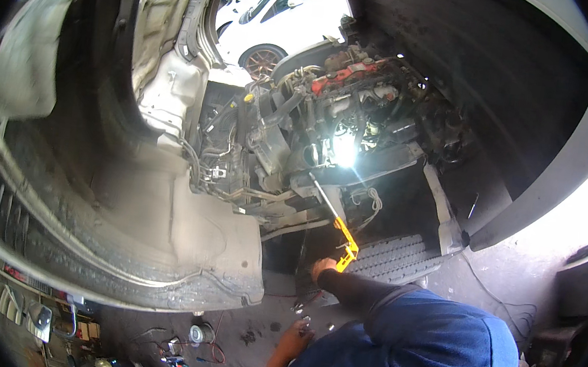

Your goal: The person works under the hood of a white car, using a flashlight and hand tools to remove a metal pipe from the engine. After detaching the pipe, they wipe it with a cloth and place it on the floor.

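My right hand [324,267] is at the near end of the yellow-handled tool [349,251], finger closure unclear there and on my left hand [294,339], and a loose hold could send the rod [325,196] skidding against the far engine [348,82]!

Two bare hands show: one left hand [297,338] and one right hand [325,267]. There is one angular bright yellow tool [349,249] and one slim silver rod [325,196]. The count continues with one dark metal engine with a red top [348,78], one glaring white light [345,149], one small yellow cap [248,98] and one ribbed grey step plate [390,258]. At least two white cars [305,13] appear, with one bronze spoked wheel [262,60] visible clearly. The grey floor [492,272] carries one round pale tin [201,333].
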`<state>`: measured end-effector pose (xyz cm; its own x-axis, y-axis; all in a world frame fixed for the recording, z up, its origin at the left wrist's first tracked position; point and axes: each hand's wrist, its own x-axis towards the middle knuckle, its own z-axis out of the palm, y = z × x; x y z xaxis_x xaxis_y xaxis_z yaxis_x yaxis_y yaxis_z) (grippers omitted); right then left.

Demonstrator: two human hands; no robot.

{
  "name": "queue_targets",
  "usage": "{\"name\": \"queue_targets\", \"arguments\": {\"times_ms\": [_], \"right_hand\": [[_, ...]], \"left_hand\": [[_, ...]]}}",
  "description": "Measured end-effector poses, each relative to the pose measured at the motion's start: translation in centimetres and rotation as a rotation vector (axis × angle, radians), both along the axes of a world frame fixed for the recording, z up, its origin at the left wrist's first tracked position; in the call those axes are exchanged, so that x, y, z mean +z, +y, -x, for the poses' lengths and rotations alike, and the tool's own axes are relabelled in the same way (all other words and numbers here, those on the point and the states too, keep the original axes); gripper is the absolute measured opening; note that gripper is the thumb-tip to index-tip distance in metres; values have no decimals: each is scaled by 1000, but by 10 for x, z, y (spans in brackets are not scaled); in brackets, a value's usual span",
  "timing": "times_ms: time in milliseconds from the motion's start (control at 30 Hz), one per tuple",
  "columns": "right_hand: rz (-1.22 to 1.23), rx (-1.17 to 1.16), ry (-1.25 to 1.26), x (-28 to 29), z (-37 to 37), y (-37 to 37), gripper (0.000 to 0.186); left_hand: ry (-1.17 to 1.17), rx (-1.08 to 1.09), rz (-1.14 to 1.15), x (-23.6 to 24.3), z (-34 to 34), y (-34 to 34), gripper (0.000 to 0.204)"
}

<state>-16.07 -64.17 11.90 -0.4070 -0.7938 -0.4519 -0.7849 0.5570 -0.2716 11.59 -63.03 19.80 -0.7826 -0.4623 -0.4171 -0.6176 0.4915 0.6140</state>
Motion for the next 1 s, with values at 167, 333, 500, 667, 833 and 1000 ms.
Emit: {"name": "queue_targets", "arguments": {"times_ms": [167,333,500,667,833,1000], "right_hand": [[134,-24,-93,-8,5,4,33],[313,-14,-156,-6,11,27,41],[432,78,-307,16,30,43,51],[612,-102,-501,28,55,45,49],[614,-322,-647,62,104,24,41],[688,-418,-1714,103,185,35,51]], "left_hand": [[-115,-3,-86,-15,51,9,56],[-27,96,252,-16,89,27,62],[181,131,457,-28,151,17,69],[-150,-51,246,-41,181,-2,65],[-243,82,41,-56,187,17,59],[-174,129,-90,-60,191,11,53]]}}
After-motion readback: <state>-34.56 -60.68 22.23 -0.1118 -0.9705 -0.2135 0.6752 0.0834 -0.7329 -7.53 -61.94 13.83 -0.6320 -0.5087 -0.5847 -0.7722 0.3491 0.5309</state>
